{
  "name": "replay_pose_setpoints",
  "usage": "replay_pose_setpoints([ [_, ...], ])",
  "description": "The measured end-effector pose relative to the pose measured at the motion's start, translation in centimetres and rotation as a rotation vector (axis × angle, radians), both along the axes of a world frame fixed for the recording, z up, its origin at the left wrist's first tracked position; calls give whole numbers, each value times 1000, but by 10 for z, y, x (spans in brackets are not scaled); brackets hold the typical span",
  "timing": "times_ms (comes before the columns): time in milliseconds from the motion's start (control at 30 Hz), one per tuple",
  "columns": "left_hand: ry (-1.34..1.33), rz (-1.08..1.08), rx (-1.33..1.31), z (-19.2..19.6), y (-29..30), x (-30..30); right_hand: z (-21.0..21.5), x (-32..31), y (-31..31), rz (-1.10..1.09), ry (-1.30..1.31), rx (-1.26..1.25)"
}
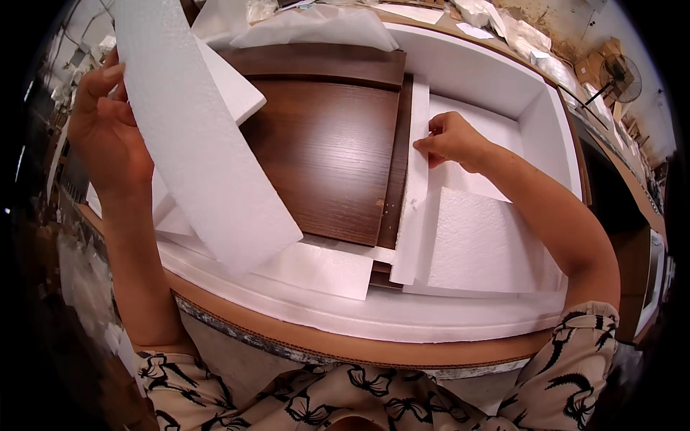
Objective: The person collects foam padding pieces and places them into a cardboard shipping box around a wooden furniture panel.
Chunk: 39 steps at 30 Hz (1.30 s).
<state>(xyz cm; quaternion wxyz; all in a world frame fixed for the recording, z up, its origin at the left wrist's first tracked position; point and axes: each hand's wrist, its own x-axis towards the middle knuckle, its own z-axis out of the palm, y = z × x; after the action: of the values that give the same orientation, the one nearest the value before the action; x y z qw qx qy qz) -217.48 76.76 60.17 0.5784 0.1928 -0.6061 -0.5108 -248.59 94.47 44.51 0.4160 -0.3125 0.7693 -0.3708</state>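
My left hand (115, 129) grips the edge of a long white foam strip (194, 136), held up at a slant over the left part of a foam-lined carton. Beneath it lie dark brown wood-grain panels (323, 158), stacked flat. With fingers and thumb closed, my right hand (453, 141) pinches the top of an upright foam divider (415, 187) that stands along the panels' right side. Right of that divider, a foam block (481, 241) sits in the near part of the compartment. Another white foam piece (230, 82) shows partly behind the raised strip.
White foam walls (474, 61) line the carton, whose brown cardboard edge (359, 348) runs along the near side. Translucent foam sheeting (316, 30) lies over the far edge. A black fan (619, 79) stands at the far right, near a dark open box (611, 194).
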Motion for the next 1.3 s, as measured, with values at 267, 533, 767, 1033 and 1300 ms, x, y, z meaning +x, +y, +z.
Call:
replay_pose_setpoints([
  [267,-47,-63,102,-13,-13,2,8,3,-1,5,61,40],
  [533,-141,-33,58,-31,-20,-4,19,12,9,224,606,-9],
  [767,-213,-14,9,-33,-22,-2,66,69,31,672,843,-99],
  [1033,-249,-75,15,-33,-39,13,99,109,35,1040,712,-134],
  [1300,-229,-31,16,-32,-33,6,82,153,27,1386,1151,315],
])
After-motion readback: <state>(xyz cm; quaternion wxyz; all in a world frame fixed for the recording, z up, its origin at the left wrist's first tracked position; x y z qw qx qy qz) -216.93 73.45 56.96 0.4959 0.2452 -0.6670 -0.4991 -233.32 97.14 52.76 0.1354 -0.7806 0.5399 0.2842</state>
